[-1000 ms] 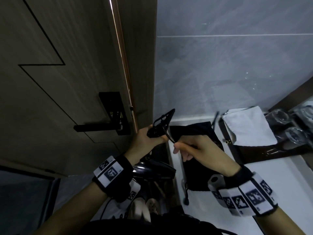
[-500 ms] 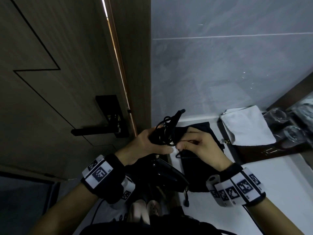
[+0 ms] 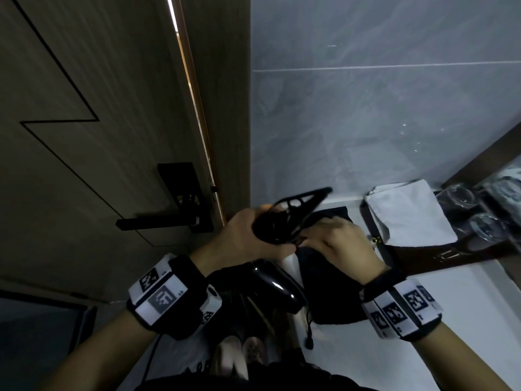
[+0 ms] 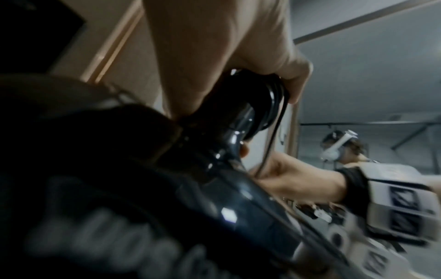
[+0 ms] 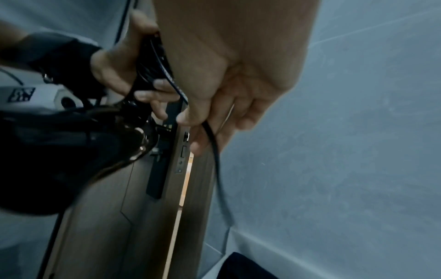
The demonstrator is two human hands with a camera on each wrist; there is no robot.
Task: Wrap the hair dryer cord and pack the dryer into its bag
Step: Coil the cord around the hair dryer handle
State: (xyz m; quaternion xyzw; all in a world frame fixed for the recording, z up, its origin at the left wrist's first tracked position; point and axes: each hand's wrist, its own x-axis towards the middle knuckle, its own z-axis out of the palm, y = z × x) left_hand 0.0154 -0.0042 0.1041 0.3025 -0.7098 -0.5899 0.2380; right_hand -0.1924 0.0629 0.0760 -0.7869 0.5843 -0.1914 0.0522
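Note:
My left hand (image 3: 242, 238) grips the handle of the glossy black hair dryer (image 3: 277, 286), whose body points down toward me. Several turns of black cord (image 3: 304, 201) lie round the handle, and one loop stands out past my knuckles. My right hand (image 3: 335, 244) is close against the left one and pinches the cord (image 5: 214, 143) between thumb and fingers, with a loose length hanging below. The black drawstring bag (image 3: 332, 294) lies flat on the white counter (image 3: 423, 348) under my right hand. In the left wrist view the wound cord (image 4: 274, 94) sits under my fingers.
A wooden door with a black lever handle (image 3: 158, 221) stands on the left, close to my left hand. A white cloth (image 3: 408, 213) lies on a dark tray (image 3: 423, 258), with glasses (image 3: 487, 227) at the right. A grey tiled wall (image 3: 366, 122) is behind.
My right hand has come in from the right to the left hand, bringing the cord round the handle. The loop above the handle has swung and now points right.

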